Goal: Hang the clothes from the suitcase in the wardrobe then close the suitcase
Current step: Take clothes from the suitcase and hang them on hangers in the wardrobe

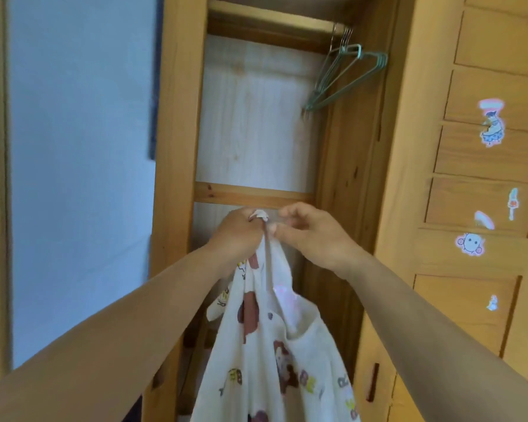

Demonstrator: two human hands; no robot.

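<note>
Coloured letters on the white garment (275, 354) are too blurred to read.

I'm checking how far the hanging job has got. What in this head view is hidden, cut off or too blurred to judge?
- Suitcase: outside the head view, so its state is unknown.
- Garment: bottom edge cuts it off; type and length unclear.
- Top of the garment: bunched in the left hand, so its grip hides any hanger.
- Right hand: blurred fingertips; a pinch cannot be confirmed.
- Green hangers: overlapping, count unclear.

Cartoon stickers (492, 123) on panelled wooden door (482, 190); blue wall (80, 178).
</note>
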